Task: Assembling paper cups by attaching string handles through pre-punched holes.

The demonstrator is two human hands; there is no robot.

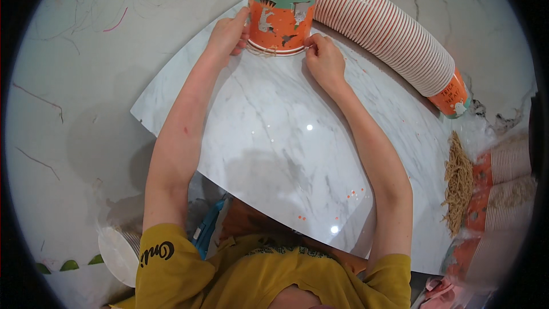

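Observation:
At the far side of the marble-patterned table, a paper bucket [280, 26] stands upside down, orange with a green band and a pale base on top. A thin brown twine cord [261, 51] loops along its lower front rim. My left hand [227, 35] is against the bucket's left side, thumb up along the wall and fingers curled low by the rim. On the other side, my right hand [326, 60] is closed in a pinch at the lower right rim. Whatever sits between those fingertips is hidden.
A long curved stack of nested paper buckets [383, 28] lies along the table's far right edge. Near the right edge is a heap of brown twine cords [458, 183], beside bagged bucket stacks [483, 209]. Small orange dots [354, 193] speckle the marble table [274, 154].

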